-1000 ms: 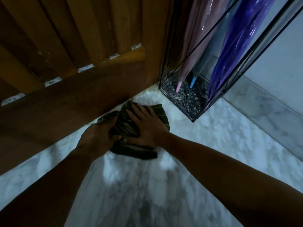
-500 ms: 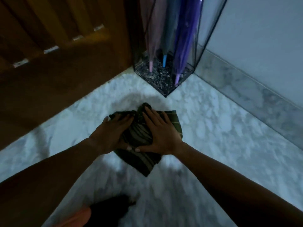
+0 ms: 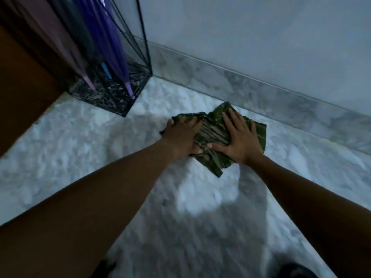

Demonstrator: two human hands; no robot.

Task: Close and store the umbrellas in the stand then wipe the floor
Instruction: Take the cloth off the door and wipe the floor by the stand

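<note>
A crumpled dark green striped cloth lies on the white marble floor, close to the marble skirting. My left hand presses flat on its left part and my right hand presses flat on its right part, fingers spread. At the upper left stands a black wire umbrella stand with a dark speckled base. Three closed umbrellas stand in it: a pink one, a dark one with a blue tip and a purple one.
A brown wooden door fills the left edge beside the stand. A grey wall with a marble skirting runs along the back right. Dark shapes at the bottom edge look like my feet.
Both hands have slid the cloth across the floor to the right, away from the door and the stand toward the skirting. The view has swung right with them.
</note>
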